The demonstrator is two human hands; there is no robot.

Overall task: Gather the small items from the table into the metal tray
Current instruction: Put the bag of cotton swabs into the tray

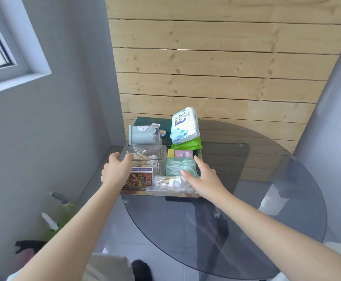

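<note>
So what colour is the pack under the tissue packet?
Bright green, seen in the head view.

A: I'm logging colours. Metal tray: silver rim, mirror-like. Table: smoky grey glass.

B: Contents?

A: Tissue pack: white with blue print, small teal triangles. Green packet under it, bright lime. Cylinder container: pale mint, pinkish round label. Clear box of swabs, white tips on tan sticks.

B: Front row?

A: I read the small carton as red-orange with a white top band. Pick box: pale green. Little jar: pink, yellow cap.

B: Background?

A: Light pine slat wall, grey side walls.
</note>
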